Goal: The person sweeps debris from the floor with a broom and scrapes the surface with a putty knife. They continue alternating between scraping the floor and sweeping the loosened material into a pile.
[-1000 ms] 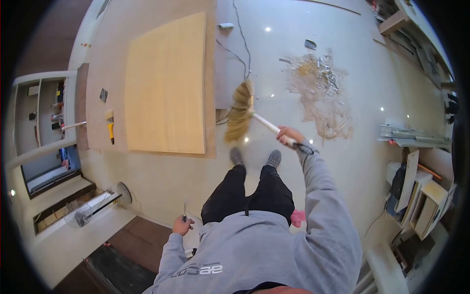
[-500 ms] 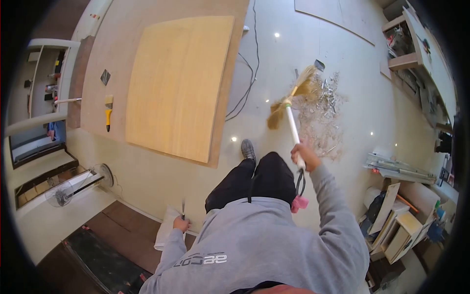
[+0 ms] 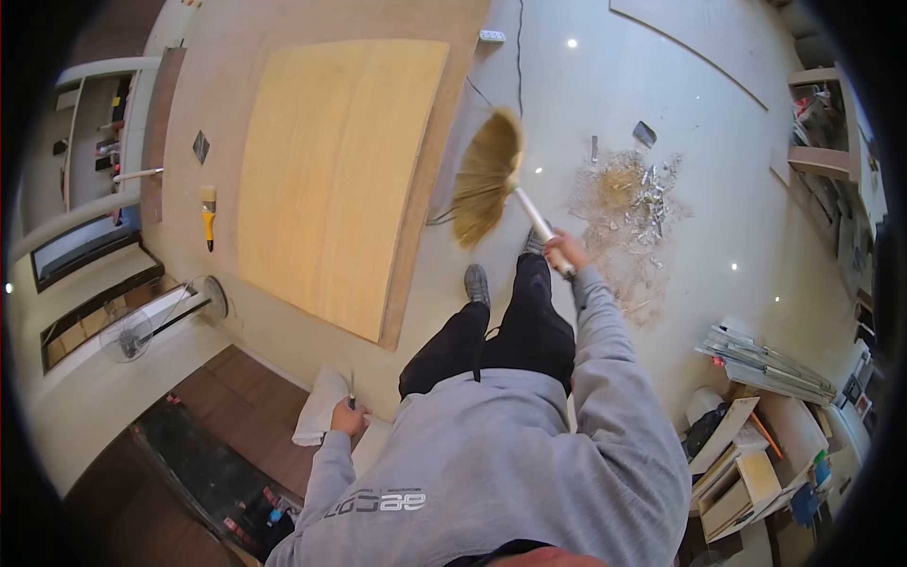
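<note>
While the right hand (image 3: 565, 253) wraps its fingers round the broom (image 3: 491, 176) near the debris (image 3: 641, 203), the left hand (image 3: 348, 418) curls its fingers round a slim tool (image 3: 352, 402), type unclear.

One straw broom with a fan-shaped head and white handle (image 3: 489, 180) is in view. There are two bare hands, a right hand (image 3: 567, 250) and a left hand (image 3: 349, 418), and two grey shoes (image 3: 477, 283). The left side has one yellow-handled paintbrush (image 3: 209, 219), one pale-yellow wooden panel (image 3: 340, 184) and one dark flat square (image 3: 201, 147). Far right are another dark flat piece (image 3: 645, 133) and one brown-and-silver debris heap (image 3: 631, 194), its scraps too jumbled to count.
</note>
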Demonstrator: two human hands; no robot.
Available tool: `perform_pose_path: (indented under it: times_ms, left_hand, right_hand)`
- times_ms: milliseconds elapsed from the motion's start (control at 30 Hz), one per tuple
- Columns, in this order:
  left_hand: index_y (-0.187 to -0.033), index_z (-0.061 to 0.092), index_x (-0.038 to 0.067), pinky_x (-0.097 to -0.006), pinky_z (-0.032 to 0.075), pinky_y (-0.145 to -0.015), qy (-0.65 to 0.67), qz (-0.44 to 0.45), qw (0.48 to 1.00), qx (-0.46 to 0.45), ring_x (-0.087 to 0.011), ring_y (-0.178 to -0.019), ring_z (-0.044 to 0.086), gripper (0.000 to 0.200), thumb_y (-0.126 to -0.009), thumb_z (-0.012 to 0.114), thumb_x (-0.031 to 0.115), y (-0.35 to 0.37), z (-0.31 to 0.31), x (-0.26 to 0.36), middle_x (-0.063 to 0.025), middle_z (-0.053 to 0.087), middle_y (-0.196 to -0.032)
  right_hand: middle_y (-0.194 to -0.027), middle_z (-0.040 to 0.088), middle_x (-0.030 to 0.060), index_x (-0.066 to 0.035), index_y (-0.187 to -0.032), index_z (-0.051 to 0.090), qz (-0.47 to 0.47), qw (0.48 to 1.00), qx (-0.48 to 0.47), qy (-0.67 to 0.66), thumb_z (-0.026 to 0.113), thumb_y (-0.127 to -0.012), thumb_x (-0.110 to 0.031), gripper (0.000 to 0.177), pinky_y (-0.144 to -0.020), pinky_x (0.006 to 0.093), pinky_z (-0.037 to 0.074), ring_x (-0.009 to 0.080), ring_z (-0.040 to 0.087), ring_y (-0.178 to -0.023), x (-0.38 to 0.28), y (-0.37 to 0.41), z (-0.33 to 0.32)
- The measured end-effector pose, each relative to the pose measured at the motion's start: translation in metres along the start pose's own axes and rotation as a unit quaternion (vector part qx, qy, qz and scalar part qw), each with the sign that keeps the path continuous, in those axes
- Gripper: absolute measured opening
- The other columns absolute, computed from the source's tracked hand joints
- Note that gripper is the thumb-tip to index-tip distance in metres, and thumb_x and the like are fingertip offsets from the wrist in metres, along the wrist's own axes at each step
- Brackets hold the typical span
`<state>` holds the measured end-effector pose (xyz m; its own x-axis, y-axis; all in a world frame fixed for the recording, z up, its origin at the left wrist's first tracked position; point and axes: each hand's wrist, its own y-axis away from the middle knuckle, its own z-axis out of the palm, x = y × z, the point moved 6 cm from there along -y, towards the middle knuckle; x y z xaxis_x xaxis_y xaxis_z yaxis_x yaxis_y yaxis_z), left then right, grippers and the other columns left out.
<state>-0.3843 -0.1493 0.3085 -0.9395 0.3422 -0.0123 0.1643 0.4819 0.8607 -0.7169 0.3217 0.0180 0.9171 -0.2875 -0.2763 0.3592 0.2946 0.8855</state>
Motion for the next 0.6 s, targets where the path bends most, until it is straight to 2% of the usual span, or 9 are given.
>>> perform_pose_path:
  times_ms: [67,167,200,267,333,400,467,500,600]
  left_hand:
    - [-0.08,0.057,-0.003,-0.0305,0.048,-0.05,0.007,0.02,1.0,0.009,-0.0193,-0.05,0.062,0.017,-0.073,0.058,0.012,0.013,0.01,0.024,-0.011,0.062,-0.064]
    - [-0.078,0.057,-0.002,-0.0306,0.048,-0.049,-0.023,0.021,1.0,-0.002,-0.0185,-0.051,0.062,0.018,-0.072,0.061,0.015,0.016,0.028,0.037,-0.0108,0.062,-0.063]
    - [-0.078,0.057,-0.002,-0.0306,0.048,-0.049,-0.017,0.022,1.0,0.0,-0.0185,-0.051,0.062,0.018,-0.072,0.061,0.015,0.011,0.035,0.037,-0.0108,0.062,-0.063]
    - [-0.079,0.053,-0.001,-0.0268,0.039,-0.037,-0.021,0.079,0.997,-0.006,-0.0156,-0.044,0.056,0.015,-0.072,0.06,0.01,0.009,0.049,0.039,-0.0093,0.061,-0.065]
    - [-0.077,0.055,0.0,-0.0295,0.042,-0.04,0.001,0.042,0.999,-0.014,-0.0171,-0.048,0.059,0.016,-0.073,0.06,0.014,0.031,0.052,0.069,-0.0106,0.062,-0.066]
    - [-0.075,0.056,0.0,-0.0321,0.045,-0.043,0.02,0.006,0.999,-0.025,-0.0186,-0.051,0.062,0.017,-0.073,0.06,0.017,0.042,0.058,0.08,-0.0119,0.064,-0.067]
    - [-0.073,0.055,0.001,-0.0326,0.043,-0.04,0.138,-0.042,0.989,-0.013,-0.019,-0.051,0.061,0.016,-0.074,0.06,0.017,0.048,0.068,0.072,-0.0108,0.063,-0.064]
    - [-0.073,0.055,0.001,-0.0326,0.043,-0.04,0.139,-0.042,0.989,-0.015,-0.019,-0.051,0.061,0.016,-0.074,0.06,0.017,0.059,0.068,0.086,-0.0108,0.063,-0.064]
    - [-0.074,0.054,0.001,-0.0314,0.043,-0.04,0.01,0.01,1.0,0.002,-0.019,-0.051,0.061,0.015,-0.075,0.059,0.016,0.091,0.067,0.124,-0.0102,0.063,-0.065]
  right_hand:
    - [-0.068,0.052,0.0133,-0.01,-0.139,0.013,-0.002,1.0,0.002,-0.013,0.053,-0.075,0.0,0.077,-0.035,0.0296,0.041,0.019,0.05,-0.045,-0.031,0.001,-0.037]
    - [-0.068,0.051,0.012,-0.008,-0.134,0.02,0.005,1.0,0.016,-0.009,0.053,-0.075,0.0,0.068,-0.034,0.0285,0.041,0.0181,0.05,-0.045,-0.056,0.027,-0.072]
    - [-0.068,0.05,0.011,-0.008,-0.129,0.024,0.006,1.0,-0.01,0.003,0.052,-0.075,-0.001,0.061,-0.035,0.0276,0.04,0.0171,0.05,-0.046,-0.067,0.036,-0.074]
    - [-0.067,0.049,0.01,-0.007,-0.125,0.028,0.009,0.999,-0.036,0.02,0.051,-0.075,-0.001,0.055,-0.035,0.0268,0.04,0.0161,0.05,-0.046,-0.082,0.073,-0.061]
    - [-0.069,0.048,0.0091,-0.008,-0.117,0.031,-0.029,0.996,0.066,0.05,0.05,-0.076,-0.001,0.046,-0.035,0.0253,0.039,0.0136,0.048,-0.047,-0.108,0.136,-0.031]
    - [-0.07,0.048,0.0092,-0.009,-0.12,0.03,-0.032,0.998,0.055,0.019,0.049,-0.076,-0.001,0.049,-0.035,0.0247,0.038,0.0129,0.046,-0.047,-0.124,0.183,-0.022]
    - [-0.072,0.048,0.0094,-0.01,-0.122,0.029,-0.036,0.998,0.047,-0.014,0.049,-0.076,-0.001,0.051,-0.036,0.0241,0.037,0.0121,0.045,-0.047,-0.139,0.217,-0.026]
    - [-0.073,0.047,0.0095,-0.011,-0.124,0.029,-0.034,0.998,0.034,-0.042,0.049,-0.076,-0.001,0.053,-0.036,0.0239,0.036,0.0118,0.044,-0.047,-0.145,0.231,-0.032]
    - [-0.074,0.046,0.0095,-0.014,-0.127,0.028,-0.042,0.996,0.034,-0.066,0.048,-0.077,-0.001,0.056,-0.034,0.0223,0.033,0.0107,0.041,-0.046,-0.168,0.261,-0.034]
